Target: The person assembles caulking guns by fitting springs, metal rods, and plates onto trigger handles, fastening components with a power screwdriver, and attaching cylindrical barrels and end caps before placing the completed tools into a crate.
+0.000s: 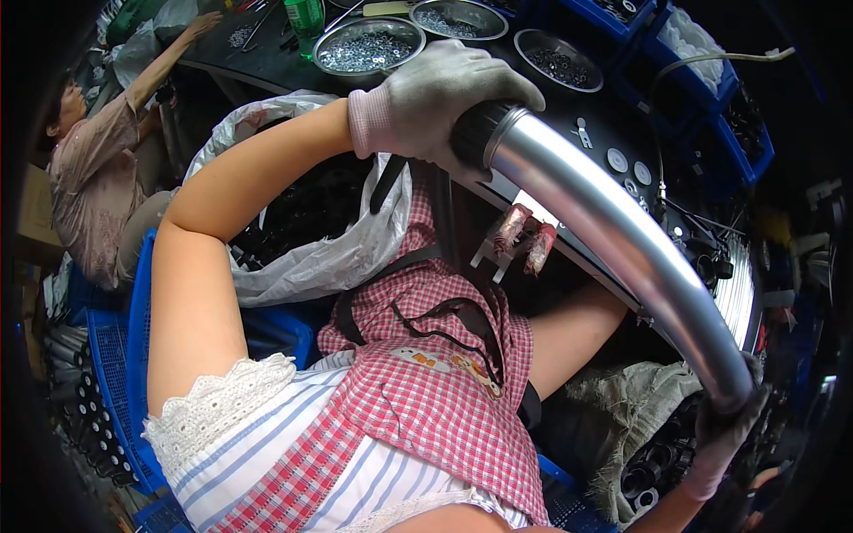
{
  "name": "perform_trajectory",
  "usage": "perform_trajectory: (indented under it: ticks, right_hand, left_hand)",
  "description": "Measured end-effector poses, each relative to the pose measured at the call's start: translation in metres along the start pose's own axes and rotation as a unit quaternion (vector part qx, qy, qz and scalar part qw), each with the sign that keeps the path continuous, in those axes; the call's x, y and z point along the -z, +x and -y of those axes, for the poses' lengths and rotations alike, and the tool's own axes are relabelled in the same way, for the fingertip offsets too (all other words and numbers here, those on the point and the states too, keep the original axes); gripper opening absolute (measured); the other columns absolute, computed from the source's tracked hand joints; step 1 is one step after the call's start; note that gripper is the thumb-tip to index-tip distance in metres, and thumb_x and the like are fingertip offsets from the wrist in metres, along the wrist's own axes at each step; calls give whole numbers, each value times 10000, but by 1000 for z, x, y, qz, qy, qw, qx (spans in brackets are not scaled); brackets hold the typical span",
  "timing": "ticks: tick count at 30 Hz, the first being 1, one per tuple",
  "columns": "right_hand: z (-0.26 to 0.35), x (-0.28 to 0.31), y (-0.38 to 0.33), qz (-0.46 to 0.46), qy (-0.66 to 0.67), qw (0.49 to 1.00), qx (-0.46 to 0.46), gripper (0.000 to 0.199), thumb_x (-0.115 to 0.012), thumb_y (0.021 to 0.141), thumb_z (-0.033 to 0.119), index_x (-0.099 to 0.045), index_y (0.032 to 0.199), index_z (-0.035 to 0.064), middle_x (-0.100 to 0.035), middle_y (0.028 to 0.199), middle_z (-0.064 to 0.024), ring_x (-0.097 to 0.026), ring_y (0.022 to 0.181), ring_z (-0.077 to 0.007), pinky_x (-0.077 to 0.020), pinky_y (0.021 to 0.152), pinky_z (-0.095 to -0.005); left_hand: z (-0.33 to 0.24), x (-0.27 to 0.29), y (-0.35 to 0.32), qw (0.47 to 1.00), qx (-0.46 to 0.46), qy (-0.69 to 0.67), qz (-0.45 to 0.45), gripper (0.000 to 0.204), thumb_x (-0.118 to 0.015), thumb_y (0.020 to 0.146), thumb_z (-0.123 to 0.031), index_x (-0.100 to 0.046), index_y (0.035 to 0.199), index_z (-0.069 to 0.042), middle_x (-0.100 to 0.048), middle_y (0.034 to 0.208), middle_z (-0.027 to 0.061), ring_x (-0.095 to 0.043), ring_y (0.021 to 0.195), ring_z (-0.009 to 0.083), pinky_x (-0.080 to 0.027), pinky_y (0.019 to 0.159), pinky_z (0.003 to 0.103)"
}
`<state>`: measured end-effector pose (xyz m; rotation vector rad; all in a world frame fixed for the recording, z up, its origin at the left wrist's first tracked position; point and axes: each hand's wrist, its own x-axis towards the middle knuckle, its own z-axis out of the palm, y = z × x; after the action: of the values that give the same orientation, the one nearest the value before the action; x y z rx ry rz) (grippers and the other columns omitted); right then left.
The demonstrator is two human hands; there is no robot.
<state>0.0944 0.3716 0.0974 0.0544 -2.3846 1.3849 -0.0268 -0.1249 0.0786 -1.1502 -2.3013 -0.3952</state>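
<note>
from afar i judge this metal tube [615, 213] stiff, slick, best held where my left hand [435, 93] and right hand [724, 435] clamp its ends.

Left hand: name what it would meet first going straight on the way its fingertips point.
Likely the silver tube: the left hand grips its black end, fingertips bent toward the tube's rim, though depth is unclear.
</note>
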Motion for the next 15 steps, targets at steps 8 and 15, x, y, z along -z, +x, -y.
perform_trajectory:
  ticks: [8,15]
  right_hand:
    - [22,-6,60,72,38,982,170,594,-515,928,450,-423,1337,29,-497,1296,-103,-478,1204,-203,-352,1040,-380]
    - [22,-54,70,140,216,955,149,533,-403,952,507,-472,1216,50,-550,984,-117,-537,675,-171,-434,595,-271]
  left_hand:
    - [-8,43,-29,992,103,76,-17,740,-843,511,-157,-565,1196,-112,-619,1139,82,-596,1045,266,-441,955,366]
    - [0,59,-36,994,54,26,-96,668,-839,545,-224,-559,1138,-96,-614,1058,95,-595,992,279,-430,913,395]
